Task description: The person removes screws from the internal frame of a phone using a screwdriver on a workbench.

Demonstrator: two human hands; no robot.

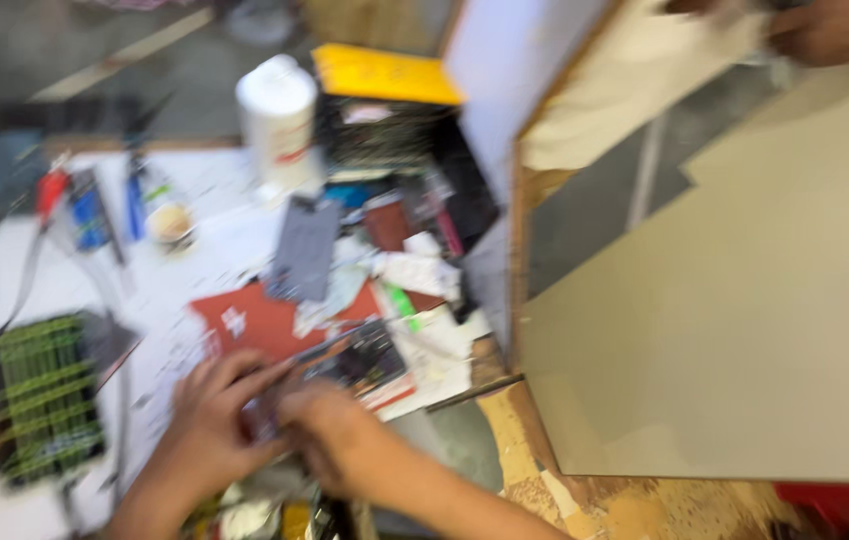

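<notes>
The picture is blurred by motion. My left hand and my right hand meet low in the frame, both gripping a small dark flat device that looks like an opened phone. The device sticks out up and to the right from between my fingers. It hovers over a red flat sheet on the cluttered white worktop. A grey rectangular panel lies just beyond the red sheet.
A green-ribbed tray sits at the left, with red and blue tools behind it. A white bottle and a yellow box stand at the back. A large beige board fills the right side. Another person's hand shows at top right.
</notes>
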